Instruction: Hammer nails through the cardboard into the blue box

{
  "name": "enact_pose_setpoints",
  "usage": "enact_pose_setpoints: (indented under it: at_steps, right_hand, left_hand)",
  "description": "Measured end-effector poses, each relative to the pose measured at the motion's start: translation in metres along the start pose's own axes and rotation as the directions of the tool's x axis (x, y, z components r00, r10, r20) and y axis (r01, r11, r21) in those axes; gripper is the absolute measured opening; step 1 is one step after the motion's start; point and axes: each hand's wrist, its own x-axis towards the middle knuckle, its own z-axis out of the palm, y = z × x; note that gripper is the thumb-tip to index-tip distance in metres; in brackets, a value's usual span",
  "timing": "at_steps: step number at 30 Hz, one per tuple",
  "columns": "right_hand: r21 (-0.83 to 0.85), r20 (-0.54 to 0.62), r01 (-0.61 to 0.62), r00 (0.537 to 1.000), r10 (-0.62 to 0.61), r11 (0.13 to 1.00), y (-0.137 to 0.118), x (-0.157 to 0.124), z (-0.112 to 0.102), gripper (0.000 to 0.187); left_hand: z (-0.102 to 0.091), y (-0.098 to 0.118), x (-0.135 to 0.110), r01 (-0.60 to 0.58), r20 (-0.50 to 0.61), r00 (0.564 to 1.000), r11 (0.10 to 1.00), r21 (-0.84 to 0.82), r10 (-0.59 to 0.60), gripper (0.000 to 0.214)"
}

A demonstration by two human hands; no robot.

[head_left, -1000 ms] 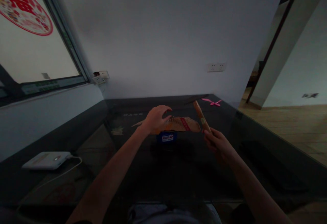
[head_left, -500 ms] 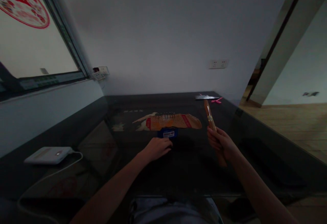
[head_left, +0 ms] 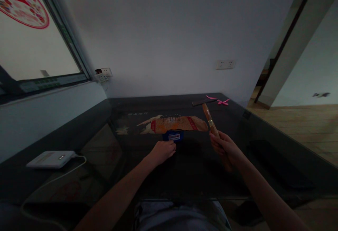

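My right hand (head_left: 224, 148) is wrapped round the wooden handle of a wooden-handled tool (head_left: 208, 115), held up at a slant. A metal band circles the handle, and a thin dark metal head lies crosswise at its top; its exact kind is unclear. My left hand (head_left: 164, 151) is closed, knuckles up, just in front of a small blue box (head_left: 176, 136). Whatever its fingers grip, if anything, is hidden. A torn strip of brown cardboard (head_left: 182, 124) with red print lies over or just behind the box. Several thin dark spikes, looking like nails, stand along its middle.
A white power bank (head_left: 51, 159) with a white cable rests at the left on the glossy black table (head_left: 148, 178). Pink ribbon (head_left: 223, 102) lies at the far right corner. A dark flat object (head_left: 281, 164) is beside my right forearm. Behind is a wall with sockets (head_left: 225, 64).
The tool's head has swung left and tilted, turning from a bright flat face to a dark edge. My right hand moved slightly left; my left hand barely shifted.
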Motion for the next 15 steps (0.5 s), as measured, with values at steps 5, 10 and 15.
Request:
enact_pose_setpoints:
  at_steps: [5,10,15]
  right_hand:
    - [-0.011,-0.002,-0.015,1.0,0.015,1.0,-0.0004,-0.0008,0.0021,0.028]
    - [-0.031,-0.008,-0.02,1.0,0.019,0.999,0.0006,-0.0007,0.0015,0.031]
    - [-0.033,-0.015,-0.019,1.0,0.019,0.999,0.0005,-0.0005,0.0017,0.032]
  left_hand:
    - [-0.0038,0.0011,0.0003,-0.016,-0.018,1.0,0.999,-0.046,0.015,0.007]
    - [-0.0072,0.0024,-0.0005,-0.023,-0.054,0.998,0.985,-0.169,0.014,0.017]
    - [-0.0087,0.0033,-0.0019,-0.071,-0.111,0.993,0.975,-0.209,0.049,0.022]
